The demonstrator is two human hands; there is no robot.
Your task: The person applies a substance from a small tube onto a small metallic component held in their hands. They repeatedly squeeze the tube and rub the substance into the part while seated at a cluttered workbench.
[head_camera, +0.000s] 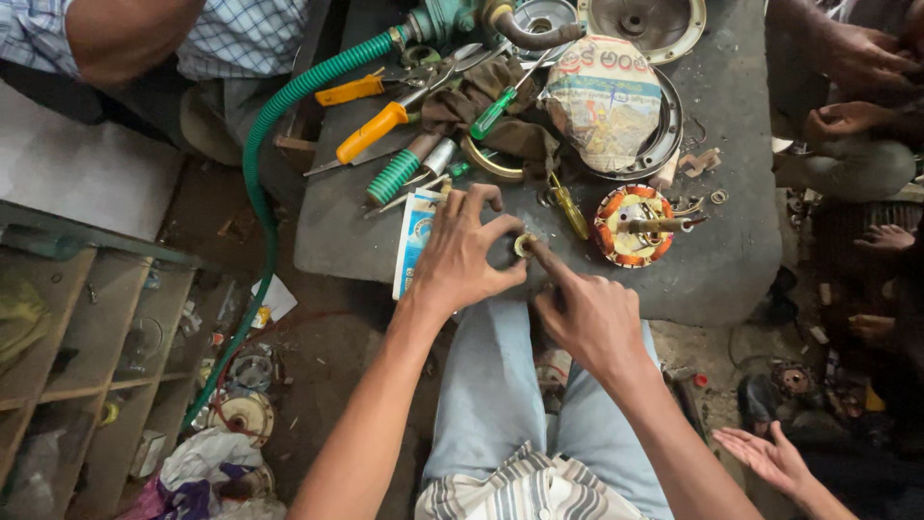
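Two hands are brought together over one small ring-shaped metal part [523, 245], which sits at the near middle of the dark slab bench [731, 260]. The left hand [460, 255] is arched above the slab, its thumb and forefinger [504, 229] curled nearly closed so that the part is pinched at its left edge and kept from sliding; the other left fingers are spread and propped on the surface as a brace. The right hand [589, 318] is mostly folded, with only its forefinger [547, 265] stretched out and laid against the part from the right, seemingly to press or turn it. Whether the part is lifted clear of the slab cannot be told.

Just left of the left fingers, a printed paper packet [414, 241] is laid flat. Just right of the right forefinger, a small yellow-handled tool [570, 207] is left within reach, and further right a copper-wound motor stator [635, 226] with an orange rim is stood on the slab. Beyond the fingertips, green-handled and orange-handled tools [371, 135], a brown rag [481, 120] and a paper-wrapped bundle [602, 101] are heaped. A green ribbed hose [258, 183] is run off the far-left edge. Other people's hands [852, 58] are kept well apart at the right.
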